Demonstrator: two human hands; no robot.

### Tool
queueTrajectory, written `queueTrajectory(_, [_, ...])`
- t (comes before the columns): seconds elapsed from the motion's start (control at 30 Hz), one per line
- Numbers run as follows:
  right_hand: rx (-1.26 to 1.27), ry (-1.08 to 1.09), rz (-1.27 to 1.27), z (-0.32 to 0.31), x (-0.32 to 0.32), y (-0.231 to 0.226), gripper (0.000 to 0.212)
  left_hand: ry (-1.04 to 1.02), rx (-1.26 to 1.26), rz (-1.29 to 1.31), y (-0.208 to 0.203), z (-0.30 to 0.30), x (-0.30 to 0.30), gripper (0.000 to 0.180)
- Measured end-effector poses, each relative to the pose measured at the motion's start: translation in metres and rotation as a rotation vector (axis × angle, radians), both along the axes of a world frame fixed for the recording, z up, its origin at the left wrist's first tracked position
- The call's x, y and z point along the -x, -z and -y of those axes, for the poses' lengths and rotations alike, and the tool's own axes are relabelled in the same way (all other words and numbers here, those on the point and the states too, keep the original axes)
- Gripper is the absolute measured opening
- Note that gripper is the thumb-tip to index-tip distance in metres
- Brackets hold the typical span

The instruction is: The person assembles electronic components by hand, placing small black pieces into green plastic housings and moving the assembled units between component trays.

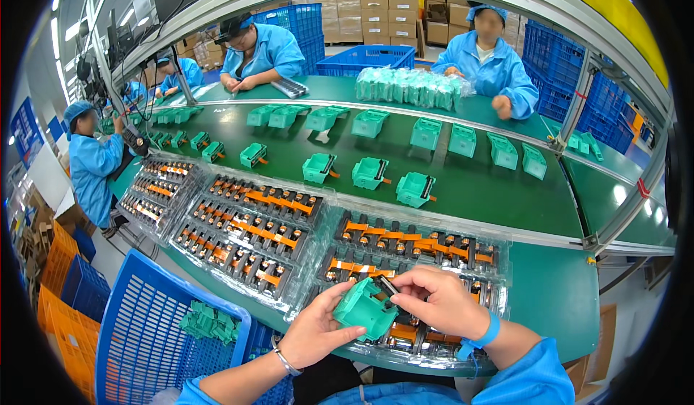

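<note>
My left hand (312,335) grips a green plastic housing (363,312), an open box-like shell tilted toward me. At its upper right edge, my right hand (447,305) pinches a small black part (388,286) between thumb and fingers. Whether that part is seated in the housing or only touching it, I cannot tell. Both hands are over a clear plastic tray (499,275) filled with rows of black parts with copper-coloured pieces and orange flat strips (412,240). My forearms and the housing cover part of the tray's near side.
More filled trays (242,220) lie to the left. Beyond them runs a green conveyor belt (499,195) bearing green housings (369,124), the nearer ones (416,189) with black parts. A blue crate (173,322) stands lower left. Co-workers sit opposite and left; a metal frame (578,108) crosses overhead.
</note>
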State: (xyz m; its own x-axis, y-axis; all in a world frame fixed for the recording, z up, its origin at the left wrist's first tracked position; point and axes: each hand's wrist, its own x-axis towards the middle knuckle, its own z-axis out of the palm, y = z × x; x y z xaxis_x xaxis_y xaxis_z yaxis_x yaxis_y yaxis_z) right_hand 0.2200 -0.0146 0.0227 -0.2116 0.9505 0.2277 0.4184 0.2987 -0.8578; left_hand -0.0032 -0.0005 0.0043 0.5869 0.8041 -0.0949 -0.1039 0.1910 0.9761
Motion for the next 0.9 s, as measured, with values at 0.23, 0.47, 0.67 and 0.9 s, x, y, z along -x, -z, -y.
queueTrajectory(0.23, [0.249, -0.102, -0.227, -0.009, -0.006, 0.016, 0.019, 0.009, 0.016, 0.0, 0.005, 0.001, 0.001, 0.065])
queueTrajectory(0.47, [0.296, -0.122, -0.176, -0.009, -0.012, 0.021, 0.015, -0.038, 0.06, 0.033, 0.004, 0.003, -0.001, 0.06])
queueTrajectory(0.67, [0.279, -0.11, -0.125, -0.008, -0.009, 0.023, 0.015, -0.064, 0.02, 0.042, 0.0, 0.007, -0.004, 0.058])
queueTrajectory(0.9, [0.458, -0.164, -0.2, -0.007, -0.01, 0.018, 0.014, -0.056, 0.051, 0.037, -0.003, 0.011, -0.004, 0.055])
